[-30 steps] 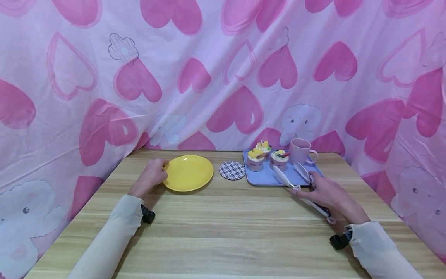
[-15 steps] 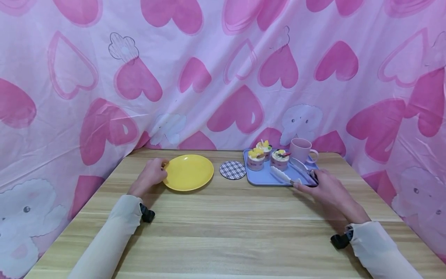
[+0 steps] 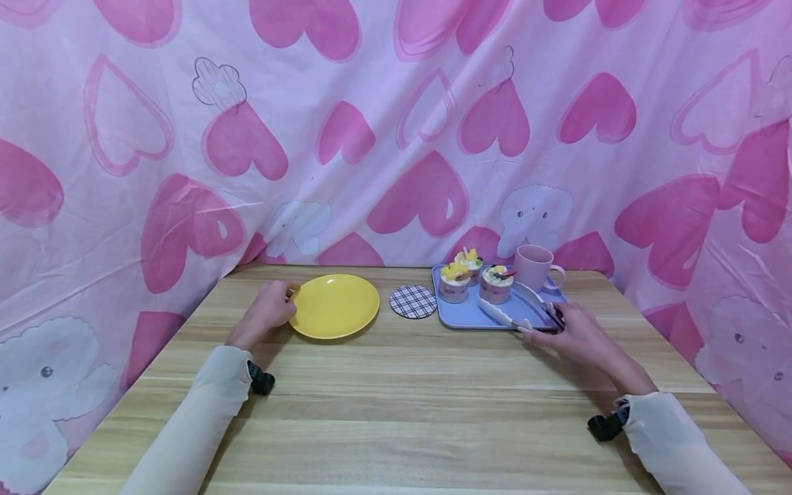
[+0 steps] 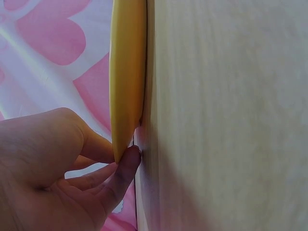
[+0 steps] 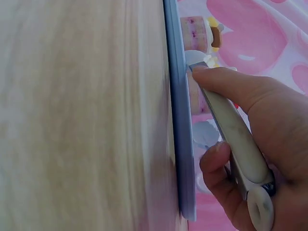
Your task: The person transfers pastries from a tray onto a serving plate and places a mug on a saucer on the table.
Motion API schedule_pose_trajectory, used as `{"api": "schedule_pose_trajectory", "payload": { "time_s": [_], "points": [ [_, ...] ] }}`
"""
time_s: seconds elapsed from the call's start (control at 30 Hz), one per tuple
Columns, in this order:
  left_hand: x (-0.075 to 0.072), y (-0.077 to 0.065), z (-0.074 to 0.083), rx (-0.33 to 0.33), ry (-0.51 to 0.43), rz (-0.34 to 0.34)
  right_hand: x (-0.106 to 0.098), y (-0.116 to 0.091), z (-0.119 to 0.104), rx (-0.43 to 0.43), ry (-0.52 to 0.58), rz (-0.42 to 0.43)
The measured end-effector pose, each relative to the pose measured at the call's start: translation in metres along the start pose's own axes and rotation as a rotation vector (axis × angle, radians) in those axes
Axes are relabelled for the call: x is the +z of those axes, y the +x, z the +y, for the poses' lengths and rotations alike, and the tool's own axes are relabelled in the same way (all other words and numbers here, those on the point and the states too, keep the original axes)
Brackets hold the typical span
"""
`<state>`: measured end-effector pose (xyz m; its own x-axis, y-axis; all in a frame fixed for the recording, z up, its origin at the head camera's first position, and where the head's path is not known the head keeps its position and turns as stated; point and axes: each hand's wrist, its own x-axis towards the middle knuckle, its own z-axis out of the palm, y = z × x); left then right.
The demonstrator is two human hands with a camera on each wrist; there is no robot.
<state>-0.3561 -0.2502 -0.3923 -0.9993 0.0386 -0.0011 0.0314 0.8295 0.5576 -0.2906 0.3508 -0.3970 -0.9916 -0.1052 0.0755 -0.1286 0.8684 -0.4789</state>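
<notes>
With my left hand (image 3: 265, 313) I pinch the rim of the yellow plate (image 3: 335, 307), which lies to the right of these fingers; the left wrist view cuts off its far part. My right hand (image 3: 584, 335) grips the tongs (image 3: 496, 313), their handles mostly hidden by it in the head view. Beyond my fingertips, the tips stand apart over the blue tray (image 3: 459, 318); whether they touch the nearest dessert cup (image 3: 496, 289), I cannot tell.

The yellow plate (image 3: 335, 306) looks smooth and glossy (ceramic or plastic, I can't tell from here), the tabletop (image 3: 396, 412) smooth grained wood, the tray (image 3: 460, 316) smooth plastic, the tongs (image 3: 497, 314) metal with pale plastic-looking grips (image 5: 238, 139), and the heart-print backdrop (image 3: 396, 137) creased cloth.
</notes>
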Motion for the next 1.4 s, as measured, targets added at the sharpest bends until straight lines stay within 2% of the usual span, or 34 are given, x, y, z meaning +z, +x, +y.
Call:
{"api": "schedule_pose_trajectory", "payload": {
  "time_s": [0.4,0.83,1.1,1.4],
  "points": [
    [0.0,0.0,-0.003,0.03,0.023,0.016,0.001,0.0,0.001,0.026,0.01,0.008],
    [-0.001,-0.001,-0.004,0.009,0.015,-0.018,0.002,0.002,-0.002,0.158,0.106,0.047],
    [0.001,0.001,-0.003,0.025,0.013,-0.007,0.004,0.007,0.0,0.163,0.128,0.034],
    [0.001,-0.001,0.0,0.031,0.02,0.016,0.006,0.015,0.004,0.161,0.103,0.038]
  ]
}}
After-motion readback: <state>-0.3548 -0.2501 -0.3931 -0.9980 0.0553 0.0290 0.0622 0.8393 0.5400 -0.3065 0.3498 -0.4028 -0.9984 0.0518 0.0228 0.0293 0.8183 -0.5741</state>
